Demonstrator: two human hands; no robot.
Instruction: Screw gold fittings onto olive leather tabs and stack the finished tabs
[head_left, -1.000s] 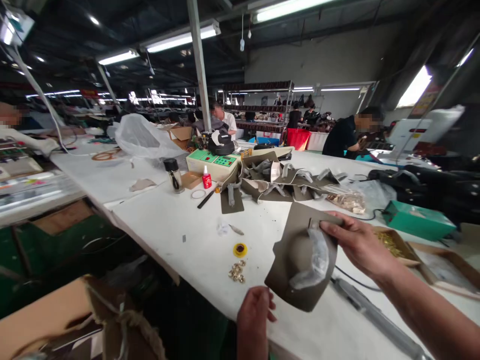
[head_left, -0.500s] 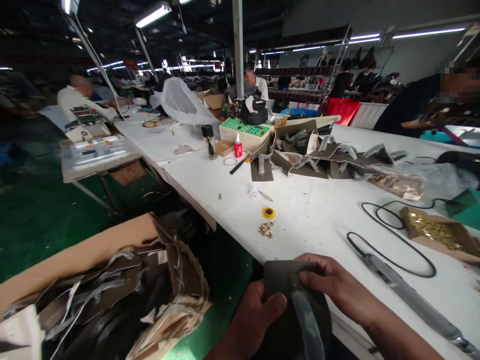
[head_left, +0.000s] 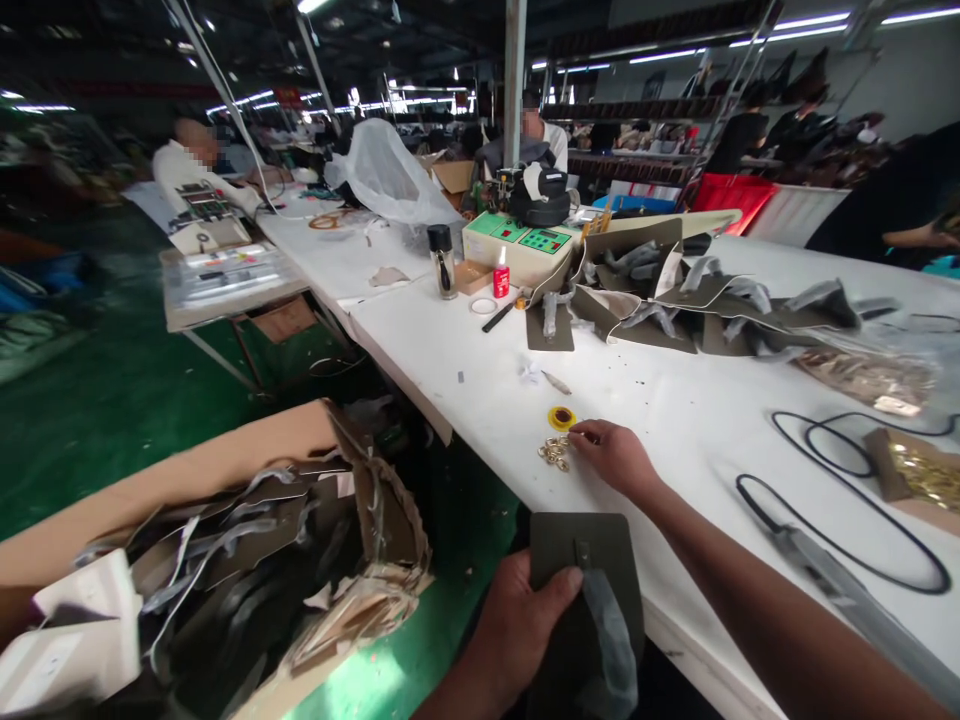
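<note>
My left hand (head_left: 517, 620) grips a dark olive panel (head_left: 555, 540) by its left side, thumb on top, at the table's front edge. A plastic-wrapped strap (head_left: 611, 640) hangs from a small tab on the panel. My right hand (head_left: 615, 455) is over the white table, fingertips pinched together at the right of a small pile of gold metal rings (head_left: 553, 452) and just below a yellow round container (head_left: 562, 418). Whatever may be between those fingertips is too small to make out.
A cardboard box (head_left: 247, 440) of similar panels stands at lower left. More panels (head_left: 675, 320) lie across the table by a green-topped machine (head_left: 510, 245). A grey corded tool (head_left: 847, 590) and a box of gold parts (head_left: 911, 465) are at right. People sit farther back.
My right hand has let go of the panel and moved up and left to the gold rings. My left hand still holds the panel. The view has turned slightly left.
</note>
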